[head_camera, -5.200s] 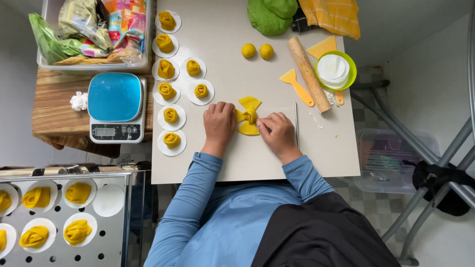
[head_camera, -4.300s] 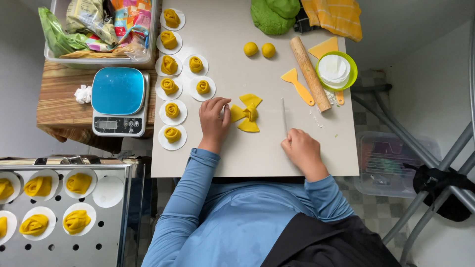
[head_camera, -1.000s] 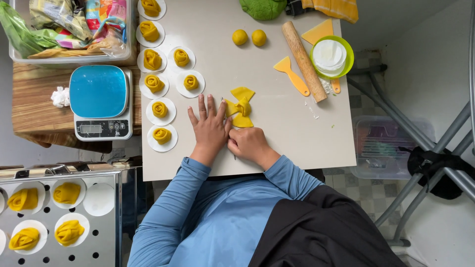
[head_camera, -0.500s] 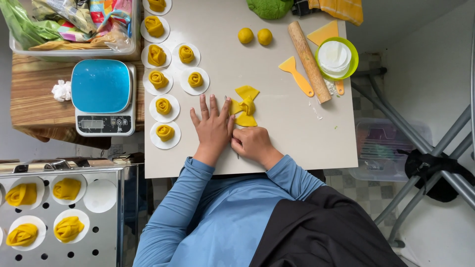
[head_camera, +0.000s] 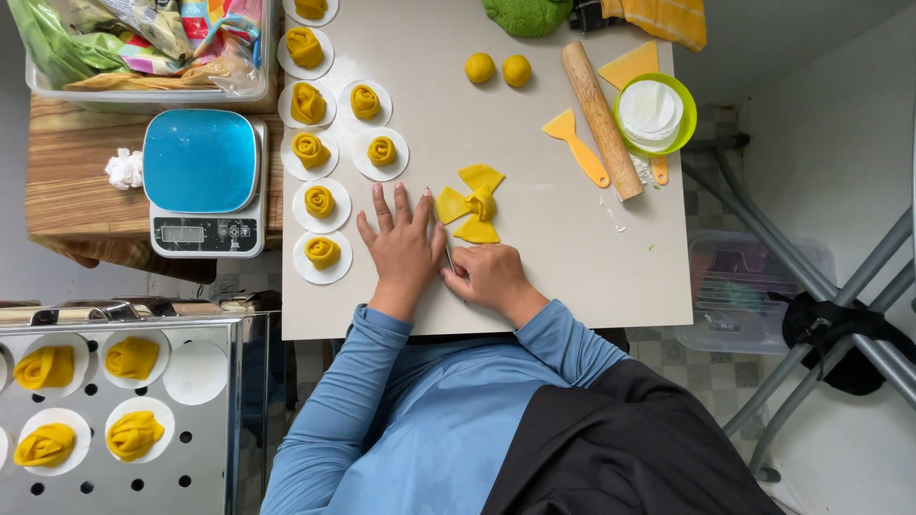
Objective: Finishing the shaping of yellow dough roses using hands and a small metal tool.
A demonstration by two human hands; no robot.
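Dough pieces (head_camera: 470, 203), four, lie beside flat left hand (head_camera: 405, 250); right hand (head_camera: 487, 277) grips knife (head_camera: 447, 250).

The dough pieces (head_camera: 469, 203) and the rolled dough flowers (head_camera: 322, 252) are deep yellow, the flowers on white paper rounds (head_camera: 337, 267). The scale (head_camera: 201, 162) has a bright blue top, the bowl (head_camera: 655, 114) a lime-green rim, and the sleeves (head_camera: 355, 381) are light blue

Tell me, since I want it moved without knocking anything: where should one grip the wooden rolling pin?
Grip the rolling pin around its middle from above. It lies flat and slanted on the table, with the yellow scraper left and the green bowl right, so the sides are crowded.
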